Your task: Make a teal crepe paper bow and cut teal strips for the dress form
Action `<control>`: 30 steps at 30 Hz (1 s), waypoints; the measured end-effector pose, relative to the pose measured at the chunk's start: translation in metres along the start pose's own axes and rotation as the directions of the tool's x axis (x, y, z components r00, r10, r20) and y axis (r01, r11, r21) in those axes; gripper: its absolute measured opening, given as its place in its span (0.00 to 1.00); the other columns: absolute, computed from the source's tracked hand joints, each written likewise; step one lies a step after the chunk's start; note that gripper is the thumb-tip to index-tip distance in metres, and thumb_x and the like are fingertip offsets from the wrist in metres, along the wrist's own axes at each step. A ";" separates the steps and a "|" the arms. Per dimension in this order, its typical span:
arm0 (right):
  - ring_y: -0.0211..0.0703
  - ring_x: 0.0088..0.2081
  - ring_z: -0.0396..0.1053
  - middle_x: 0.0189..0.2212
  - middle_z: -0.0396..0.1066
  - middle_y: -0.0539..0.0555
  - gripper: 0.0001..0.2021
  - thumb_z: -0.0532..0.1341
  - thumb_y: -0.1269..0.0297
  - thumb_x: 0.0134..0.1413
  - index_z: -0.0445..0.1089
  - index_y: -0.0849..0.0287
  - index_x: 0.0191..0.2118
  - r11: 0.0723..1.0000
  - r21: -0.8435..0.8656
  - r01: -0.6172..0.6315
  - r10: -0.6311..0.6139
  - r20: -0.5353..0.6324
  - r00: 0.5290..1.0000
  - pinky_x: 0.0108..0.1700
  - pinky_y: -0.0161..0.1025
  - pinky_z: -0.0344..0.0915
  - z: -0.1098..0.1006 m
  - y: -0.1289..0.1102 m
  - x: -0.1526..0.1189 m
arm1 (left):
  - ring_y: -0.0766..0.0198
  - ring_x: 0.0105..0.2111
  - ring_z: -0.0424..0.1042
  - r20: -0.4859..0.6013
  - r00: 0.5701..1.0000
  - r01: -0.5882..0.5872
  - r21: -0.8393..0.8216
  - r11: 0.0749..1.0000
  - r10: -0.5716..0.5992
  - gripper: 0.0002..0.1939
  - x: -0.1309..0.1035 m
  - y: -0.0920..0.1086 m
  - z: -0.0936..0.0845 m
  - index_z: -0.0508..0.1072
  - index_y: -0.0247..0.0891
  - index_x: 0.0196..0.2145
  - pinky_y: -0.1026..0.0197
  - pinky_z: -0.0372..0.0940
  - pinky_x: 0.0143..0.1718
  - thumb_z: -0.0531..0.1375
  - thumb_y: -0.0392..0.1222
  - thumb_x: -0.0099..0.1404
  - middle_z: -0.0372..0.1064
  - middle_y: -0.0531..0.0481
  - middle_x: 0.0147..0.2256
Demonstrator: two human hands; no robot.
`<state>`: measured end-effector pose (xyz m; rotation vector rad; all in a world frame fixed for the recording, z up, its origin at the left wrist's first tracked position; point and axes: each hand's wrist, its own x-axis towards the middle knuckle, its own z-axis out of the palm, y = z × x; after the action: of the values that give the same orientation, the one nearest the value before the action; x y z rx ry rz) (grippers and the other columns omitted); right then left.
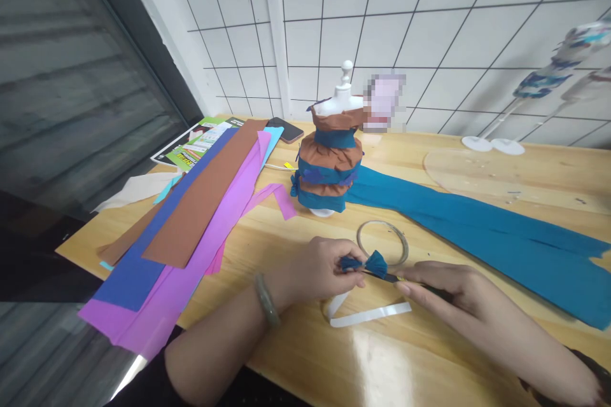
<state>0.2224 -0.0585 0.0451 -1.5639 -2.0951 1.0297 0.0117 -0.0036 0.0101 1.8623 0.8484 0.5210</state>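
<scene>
Above the wooden bench, the left grip is pinching a teal bow by its left end, its long axis pointing toward the farther right grip, which is holding a dark tool.

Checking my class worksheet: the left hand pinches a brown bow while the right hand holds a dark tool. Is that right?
The bow is teal, not brown, as the head view shows. The left hand does pinch it while the right hand holds a dark tool.
</scene>
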 end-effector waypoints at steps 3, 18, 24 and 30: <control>0.49 0.35 0.71 0.34 0.75 0.55 0.14 0.54 0.56 0.55 0.73 0.57 0.37 1.000 0.005 -0.016 0.016 0.000 1.000 0.37 0.40 0.67 0.001 0.002 0.000 | 0.68 0.27 0.69 0.009 1.000 0.014 -0.024 1.000 -0.014 0.07 0.000 0.001 0.000 0.71 0.35 0.34 0.69 0.60 0.26 0.58 0.39 0.55 0.72 0.51 0.27; 0.49 0.36 0.70 0.39 0.74 0.57 0.16 0.54 0.54 0.55 0.73 0.56 0.43 0.999 0.044 -0.023 0.022 0.013 1.000 0.37 0.40 0.66 0.002 0.002 0.001 | 0.65 0.30 0.72 0.025 0.998 0.059 -0.122 0.991 -0.057 0.08 -0.001 -0.001 0.004 0.69 0.35 0.35 0.68 0.62 0.28 0.57 0.39 0.56 0.74 0.48 0.29; 0.49 0.37 0.70 0.39 0.74 0.56 0.15 0.55 0.56 0.55 0.73 0.55 0.42 0.999 0.038 -0.026 0.025 0.020 0.999 0.38 0.40 0.66 0.001 0.003 0.001 | 0.66 0.27 0.71 0.024 0.999 0.038 -0.062 0.997 -0.036 0.08 0.000 -0.002 0.003 0.70 0.35 0.35 0.68 0.60 0.26 0.57 0.38 0.56 0.74 0.49 0.28; 0.47 0.35 0.71 0.34 0.75 0.53 0.13 0.56 0.56 0.54 0.74 0.56 0.34 1.000 0.019 -0.024 0.024 0.013 1.000 0.36 0.36 0.66 0.000 0.001 0.001 | 0.68 0.26 0.69 0.025 1.000 0.015 -0.020 1.000 -0.015 0.09 0.000 -0.002 0.003 0.70 0.35 0.35 0.69 0.59 0.26 0.58 0.39 0.55 0.72 0.51 0.27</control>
<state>0.2223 -0.0579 0.0443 -1.5811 -2.0739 1.0667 0.0127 -0.0044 0.0069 1.8390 0.8373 0.4946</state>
